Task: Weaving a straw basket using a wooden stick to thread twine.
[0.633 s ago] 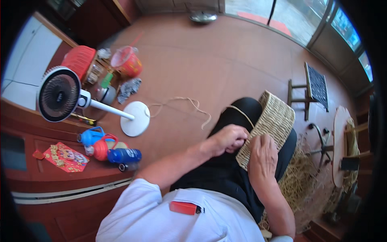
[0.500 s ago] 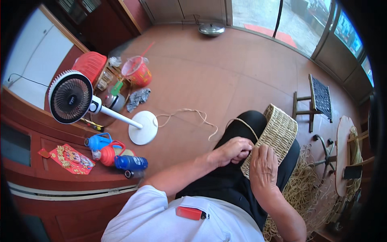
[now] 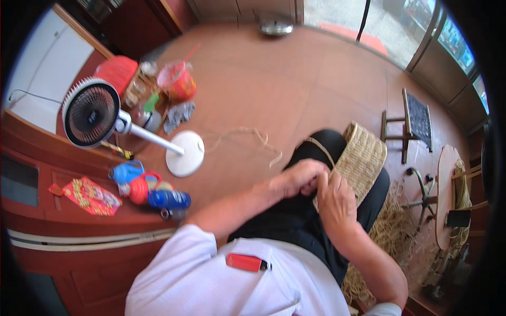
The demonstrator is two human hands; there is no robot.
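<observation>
From the head view we see a red bucket [image 3: 178, 81] on the floor at about ten o'clock, something inside it that we cannot make out. A red basket [image 3: 117, 71] sits to its left, contents hidden. A white standing fan [image 3: 92, 113] lies tipped beside them, with bottles [image 3: 150, 192] clustered at eight o'clock.

Our left hand [image 3: 298, 178] reaches in from seven o'clock, fingers curled together and pinching at the near edge of the woven straw mat [image 3: 361, 160]. Our right hand [image 3: 336, 203] comes up from five o'clock, fingers bent, pressing on that same edge.

The mat lies across our lap, stretching away toward one o'clock from both hands. Loose straw [image 3: 392, 231] lies heaped at four o'clock.
</observation>
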